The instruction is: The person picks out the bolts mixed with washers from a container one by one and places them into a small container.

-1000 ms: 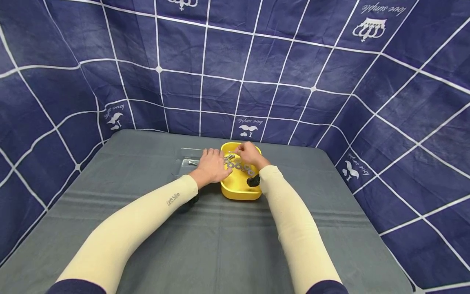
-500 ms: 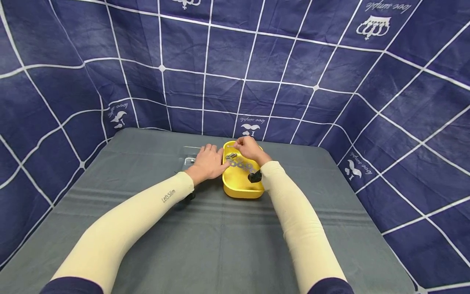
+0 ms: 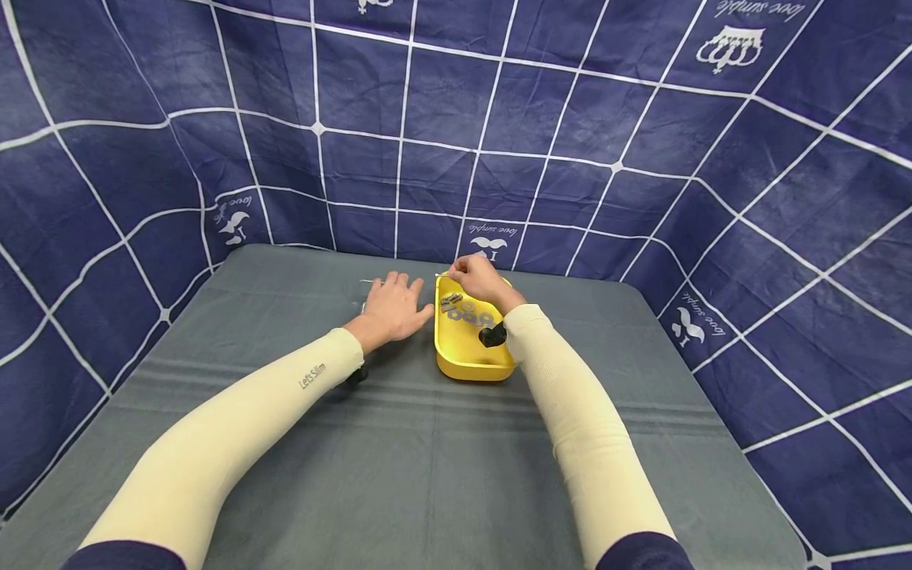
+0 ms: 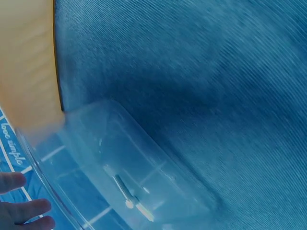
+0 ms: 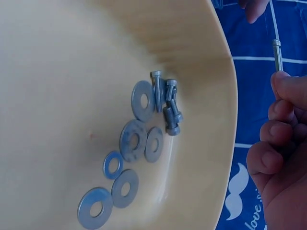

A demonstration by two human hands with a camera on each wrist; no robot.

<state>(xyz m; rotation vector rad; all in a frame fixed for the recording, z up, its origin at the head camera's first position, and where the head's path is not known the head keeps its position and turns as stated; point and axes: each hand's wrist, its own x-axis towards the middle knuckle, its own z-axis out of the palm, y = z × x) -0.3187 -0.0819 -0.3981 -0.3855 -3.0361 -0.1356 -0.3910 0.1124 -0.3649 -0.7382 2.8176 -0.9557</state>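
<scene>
My right hand [image 3: 480, 282] pinches a small metal bolt [image 5: 277, 53] between thumb and fingers, head end outward, above the far left rim of the yellow bin [image 3: 473, 370]. Inside the bin lie several flat washers [image 5: 95, 207] and a small heap of bolts [image 5: 171, 108]. My left hand [image 3: 393, 309] is spread over a clear plastic box [image 4: 158, 177] left of the bin, hiding most of it in the head view. Within the clear box two bolts [image 4: 125, 190] show in the left wrist view. Fingertips [image 4: 41, 206] of the left hand extend past the box's edge, holding nothing.
A grey cloth [image 3: 399, 475] covers the table. Blue curtains with a white grid [image 3: 541, 119] stand close behind the bin and along both sides. A black wrist camera [image 3: 492, 336] on the right wrist overhangs the bin.
The right hand has lifted the bolt from inside the bin to its far left rim. The left hand has drawn away from the bin to the left, over the clear box.
</scene>
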